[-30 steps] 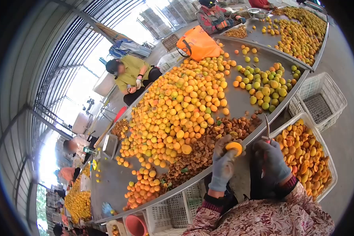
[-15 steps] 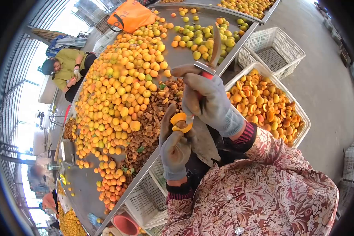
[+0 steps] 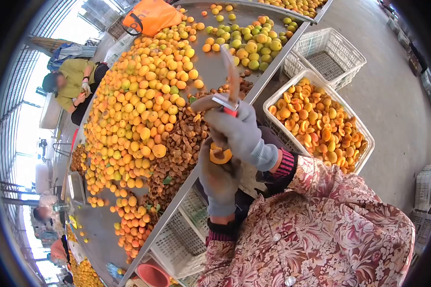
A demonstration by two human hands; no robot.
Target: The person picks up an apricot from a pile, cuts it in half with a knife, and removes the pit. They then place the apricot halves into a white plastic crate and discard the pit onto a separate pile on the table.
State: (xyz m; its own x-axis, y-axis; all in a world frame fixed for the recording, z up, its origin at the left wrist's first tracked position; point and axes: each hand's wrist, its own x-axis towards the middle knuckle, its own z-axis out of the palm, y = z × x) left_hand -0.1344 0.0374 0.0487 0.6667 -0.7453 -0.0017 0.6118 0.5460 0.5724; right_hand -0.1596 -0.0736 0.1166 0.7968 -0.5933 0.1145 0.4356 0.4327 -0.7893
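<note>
My left hand (image 3: pixel 220 184), in a grey glove, is closed around a cut-open apricot (image 3: pixel 221 158) just past the metal table's edge. Brown shows inside the fruit, though fingers hide much of it. Directly above, my gloved right hand (image 3: pixel 242 134) grips a knife by its red handle (image 3: pixel 230 112). The curved blade (image 3: pixel 233 81) points up, away from the fruit, and looks smeared by motion. Fingers of the right hand overlap the apricot's top; whether they touch the stone is hidden. Beside both hands lies a heap of brown apricot stones (image 3: pixel 177 146).
Whole apricots (image 3: pixel 139 100) cover much of the table, with greener ones (image 3: pixel 251 43) farther back. To the right a white crate (image 3: pixel 361 153) holds apricot halves; another crate (image 3: pixel 354 67) stands behind it. Below the table edge are a crate (image 3: pixel 179 239) and red bucket (image 3: pixel 152 273). A co-worker (image 3: pixel 74 83) sits opposite.
My right hand has come down and left over the apricot, covering more of it. The knife has swung with it, its blade now more upright. The whole view has shifted slightly.
</note>
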